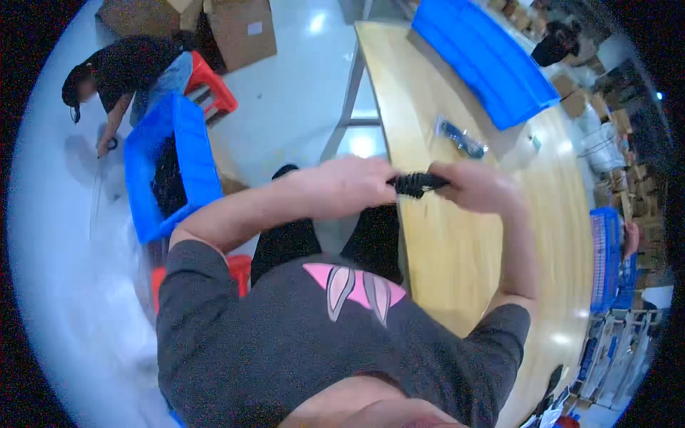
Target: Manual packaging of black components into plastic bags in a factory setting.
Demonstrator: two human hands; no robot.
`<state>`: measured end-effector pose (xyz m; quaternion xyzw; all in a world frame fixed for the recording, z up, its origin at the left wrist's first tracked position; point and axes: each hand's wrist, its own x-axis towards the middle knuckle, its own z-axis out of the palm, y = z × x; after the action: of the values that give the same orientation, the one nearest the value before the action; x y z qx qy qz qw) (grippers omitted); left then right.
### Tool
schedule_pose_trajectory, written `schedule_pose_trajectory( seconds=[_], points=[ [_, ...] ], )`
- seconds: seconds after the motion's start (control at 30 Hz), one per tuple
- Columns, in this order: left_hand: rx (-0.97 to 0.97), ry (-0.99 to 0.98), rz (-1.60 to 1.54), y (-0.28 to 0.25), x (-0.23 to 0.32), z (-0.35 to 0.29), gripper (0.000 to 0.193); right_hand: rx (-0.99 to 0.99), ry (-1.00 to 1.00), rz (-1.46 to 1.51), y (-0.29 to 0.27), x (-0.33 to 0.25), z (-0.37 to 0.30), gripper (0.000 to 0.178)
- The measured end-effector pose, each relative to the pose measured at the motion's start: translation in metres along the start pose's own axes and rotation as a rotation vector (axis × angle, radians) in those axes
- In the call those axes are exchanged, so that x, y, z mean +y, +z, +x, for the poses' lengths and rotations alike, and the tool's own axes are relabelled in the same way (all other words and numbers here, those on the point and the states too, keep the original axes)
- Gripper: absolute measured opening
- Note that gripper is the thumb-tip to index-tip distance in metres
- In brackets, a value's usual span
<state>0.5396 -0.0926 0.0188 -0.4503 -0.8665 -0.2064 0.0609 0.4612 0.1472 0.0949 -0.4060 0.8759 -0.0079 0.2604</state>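
A black coiled cable (412,185) is stretched between my two hands, over the near left edge of the wooden table (464,264). My left hand (360,184) is closed on its left end, and my right hand (474,187) grips the other end. The fingers hide both ends. Just beyond my right hand, a clear plastic bag (462,138) with something dark inside lies on the tabletop.
A blue bin (485,60) stands at the table's far end. Left of me, another blue bin (193,153) holds black items. Past it, a person (128,71) bends over beside a red stool (211,85). Cardboard boxes (242,32) stand behind; blue crates (605,257) are at right.
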Motion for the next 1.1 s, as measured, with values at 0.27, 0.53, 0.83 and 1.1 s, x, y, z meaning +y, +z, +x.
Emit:
schedule_pose_trajectory(
  seconds=[0.27,0.53,0.83,1.1],
  points=[
    [-0.114,-0.059,-0.154,0.030,-0.009,0.013,0.019,-0.077,0.049,-0.164,0.026,-0.025,0.024,0.021],
    [-0.049,-0.030,-0.291,0.023,-0.007,0.012,0.010,0.267,-0.080,-0.030,0.015,-0.040,0.012,0.034],
    [0.135,0.027,-0.394,0.006,-0.002,0.006,0.007,0.438,-0.336,0.195,0.019,-0.013,0.004,0.025],
    [0.149,-0.017,-0.426,0.030,-0.023,0.009,0.008,0.194,-0.218,0.381,0.015,0.005,-0.020,0.073]
  ],
)
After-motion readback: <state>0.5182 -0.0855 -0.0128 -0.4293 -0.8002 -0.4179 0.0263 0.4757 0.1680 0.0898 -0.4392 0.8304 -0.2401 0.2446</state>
